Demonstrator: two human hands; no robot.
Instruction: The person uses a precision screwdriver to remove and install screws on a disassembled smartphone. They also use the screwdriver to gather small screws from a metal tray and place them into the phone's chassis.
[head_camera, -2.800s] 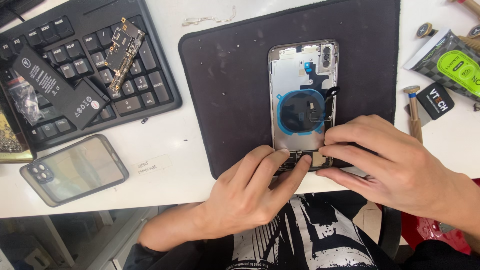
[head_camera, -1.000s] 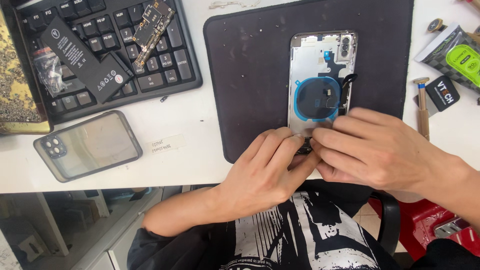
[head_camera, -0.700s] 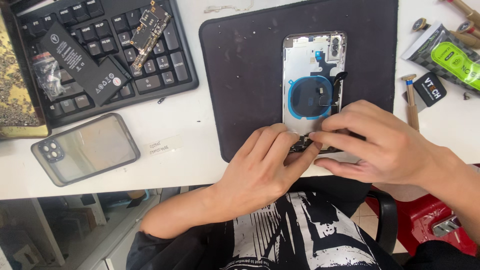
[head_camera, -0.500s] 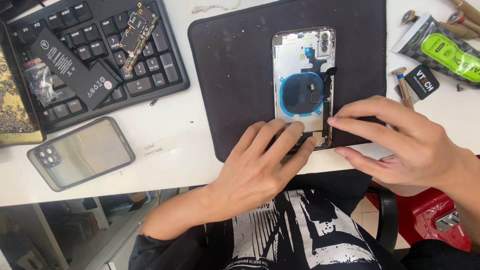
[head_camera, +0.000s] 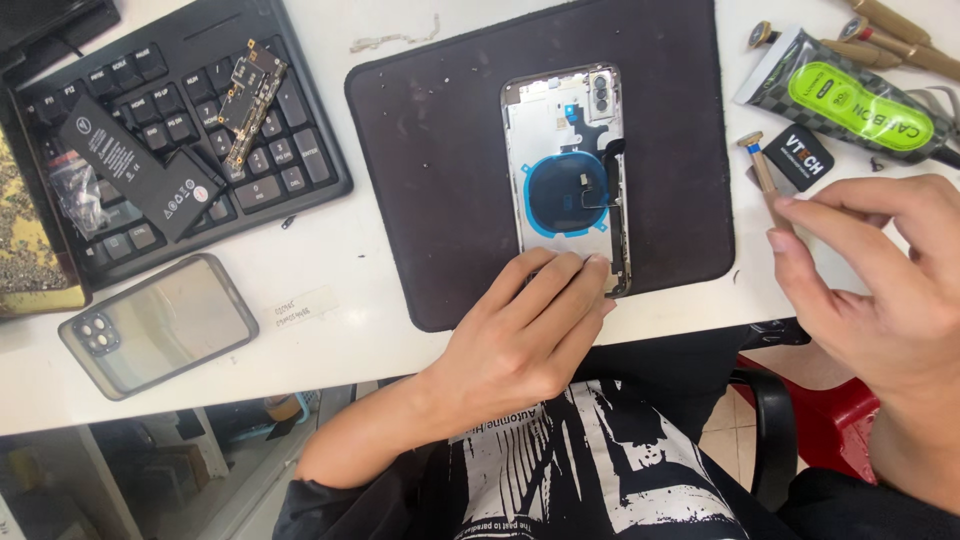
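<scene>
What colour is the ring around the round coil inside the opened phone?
Blue ring around a dark coil, in the head view.

Your left hand (head_camera: 530, 330) is covering the phone's (head_camera: 566, 170) bottom edge, blocking any approach from 6 o'clock. Bare mat (head_camera: 430, 180) is lying open at 9 and 3 o'clock of the phone. Your right hand (head_camera: 880, 290) is hovering at 3 o'clock off the mat, with a tube (head_camera: 850, 100) and small tools (head_camera: 765, 175) crowding 2 o'clock. The keyboard (head_camera: 180, 150) is filling 10 o'clock.
</scene>
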